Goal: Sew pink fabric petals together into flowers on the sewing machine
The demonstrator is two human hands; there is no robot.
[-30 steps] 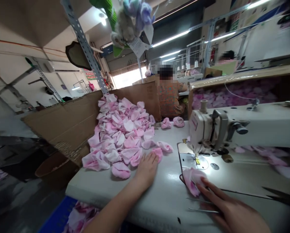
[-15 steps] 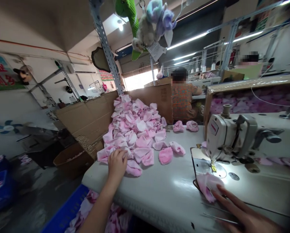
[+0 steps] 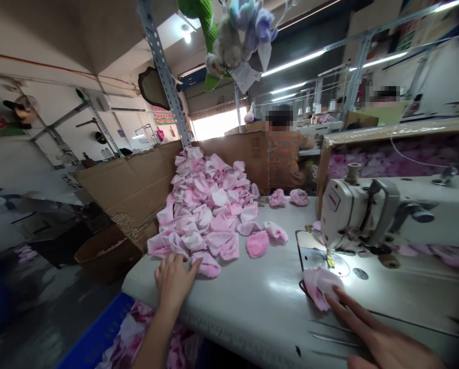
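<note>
My left hand (image 3: pixel 175 279) is at the front edge of a heap of pink plush fabric pieces (image 3: pixel 217 197), fingers spread. Its fingertips touch the lowest pieces, and the thumb reaches a pink piece (image 3: pixel 207 265) at the front. My right hand (image 3: pixel 379 328) rests two outstretched fingers on a pale pink fabric piece (image 3: pixel 320 288), just in front of the sewing machine's (image 3: pixel 335 210) lit needle area. Thin metal prongs, looking like tweezers (image 3: pixel 333 339), stick out from under that hand. Its lower fingers are partly hidden.
Loose pink pieces (image 3: pixel 257 244) lie on the white table (image 3: pixel 260 302). Cardboard walls (image 3: pixel 117 179) back the heap. A blue basket (image 3: pixel 94 333) of pink pieces stands below the table's front edge. Plush toys (image 3: pixel 237 36) hang overhead. A person (image 3: pixel 285 154) sits farther back.
My left hand has drawn back from on top of the heap toward the table's front edge, and its fingers have spread. The right hand stays on its fabric piece. The view has shifted slightly.
</note>
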